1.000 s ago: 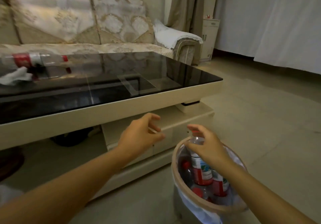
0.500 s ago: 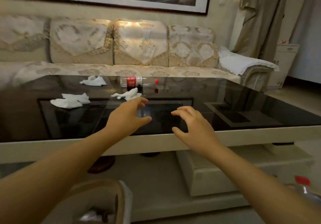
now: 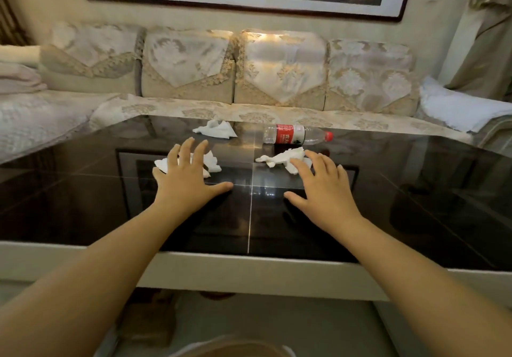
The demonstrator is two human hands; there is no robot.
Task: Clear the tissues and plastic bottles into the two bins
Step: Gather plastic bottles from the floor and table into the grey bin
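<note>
Nearest, a bin rim [image 3: 235, 349] sits at the bottom edge; both hands splayed, empty: left hand [image 3: 186, 183] over a tissue [image 3: 213, 163], right hand [image 3: 321, 190] fingertips at another tissue [image 3: 282, 157]; beyond, bottle [image 3: 296, 134] lies sideways, cap right, nearer the right; third tissue [image 3: 216, 129] farthest

Spread hands [image 3: 191, 187] over tissues [image 3: 282, 158]

I see white tissues [image 3: 214, 129] and a clear bottle [image 3: 296, 134], red-labelled and red-capped, on the glossy black desk [image 3: 83, 204]; beyond, a cream damask-patterned sofa [image 3: 277, 74].
</note>
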